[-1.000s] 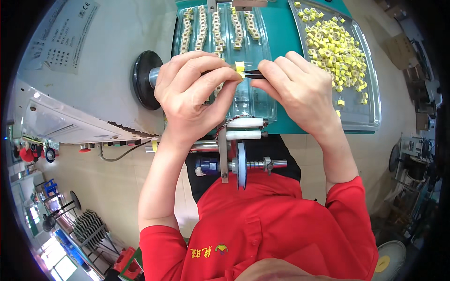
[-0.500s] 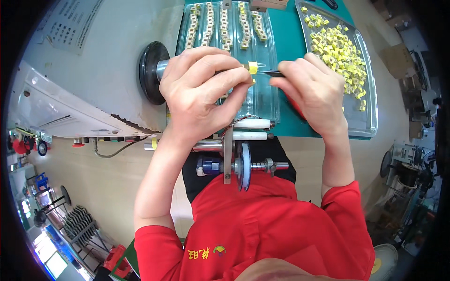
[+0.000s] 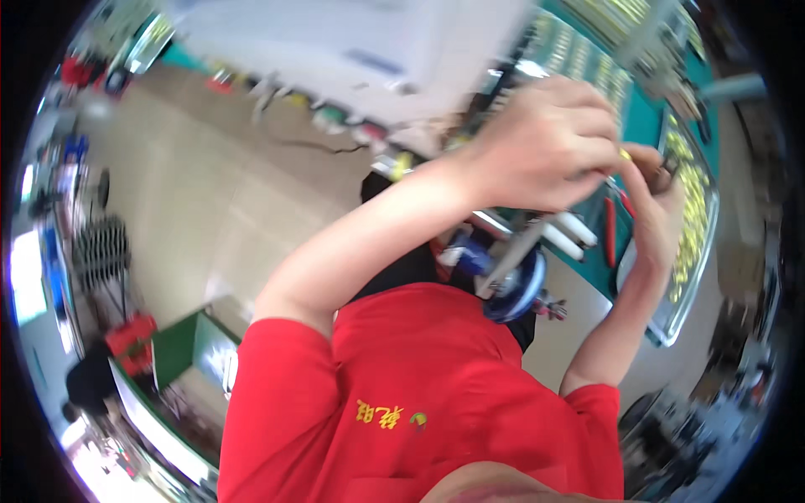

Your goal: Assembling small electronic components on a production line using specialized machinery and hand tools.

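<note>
The hands are brought together above the right part of the scene, and both are blurred. The bare left hand [image 3: 549, 149] is curled nearly closed, with a small yellow block [image 3: 625, 155] pinched at its fingertips. The bare right hand [image 3: 656, 197] is placed directly beside that block, its fingers bent inward; how far they are closed, and whether anything is gripped by them, cannot be told. Below the hands, a tool with red handles [image 3: 610, 233] is seen lying on the green counter [image 3: 641, 120]. To the right, a shallow metal tray [image 3: 667, 323] is filled along its length with a heap of small yellow blocks [image 3: 694, 210], and it is partly covered by the right hand and forearm. Beyond the left hand, a clear ribbed plastic tray [image 3: 589, 61] is laid out with rows of small pale pieces [image 3: 579, 54]. Near the counter's front edge, two white cylindrical rollers [image 3: 575, 229] are mounted beside a round wheel with a blue rim [image 3: 528, 289]. The upper left is occupied by a large white machine housing [image 3: 335, 50], and a red short-sleeved shirt [image 3: 436, 352] is worn by the person.
</note>
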The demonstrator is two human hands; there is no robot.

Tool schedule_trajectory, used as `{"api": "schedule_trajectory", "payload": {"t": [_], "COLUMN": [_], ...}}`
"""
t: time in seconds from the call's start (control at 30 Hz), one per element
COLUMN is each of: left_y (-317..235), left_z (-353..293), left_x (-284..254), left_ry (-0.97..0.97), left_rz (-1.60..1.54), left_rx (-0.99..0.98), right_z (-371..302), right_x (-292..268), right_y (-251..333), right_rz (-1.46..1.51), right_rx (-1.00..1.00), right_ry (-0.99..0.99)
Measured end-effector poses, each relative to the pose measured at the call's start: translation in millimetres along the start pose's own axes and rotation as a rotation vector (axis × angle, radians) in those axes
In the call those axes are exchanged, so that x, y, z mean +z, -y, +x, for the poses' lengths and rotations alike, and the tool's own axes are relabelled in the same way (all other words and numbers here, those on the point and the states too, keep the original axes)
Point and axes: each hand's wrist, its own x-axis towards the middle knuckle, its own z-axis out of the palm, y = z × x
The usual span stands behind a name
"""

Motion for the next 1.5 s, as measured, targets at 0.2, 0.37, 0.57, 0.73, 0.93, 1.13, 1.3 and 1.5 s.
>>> {"api": "schedule_trajectory", "payload": {"t": [0.2,0.37,0.57,0.73,0.93,1.13,1.3,1.5], "left_y": [4,3,6,3,-34,-80,-100,-50], "left_z": [-11,-9,-11,-8,-25,-167,-271,-328], "left_x": [-12,-10,1,6,-25,-105,-163,-186], "left_ry": [-0.057,-0.132,-0.101,-0.166,-0.127,-0.207,-0.533,-0.869], "left_rz": [-0.041,-0.114,-0.105,-0.146,-0.13,-0.08,-0.071,-0.123], "left_rx": [-0.024,0.016,0.032,0.023,0.084,-0.386,-1.372,-1.474], "right_z": [13,13,-11,-44,-45,-45,-61,-70], "right_x": [2,-12,-112,-165,-56,20,65,152], "right_y": [-19,-24,-57,-83,-15,28,56,94], "right_rz": [0.024,-0.083,-0.217,-0.48,-0.436,-0.514,-0.519,-0.546], "right_rx": [-0.003,-0.08,-0.075,-0.058,-0.138,-0.385,-0.561,-0.63], "right_ry": [-0.007,-0.053,-0.303,-0.417,-0.336,-0.081,0.081,0.382]}}
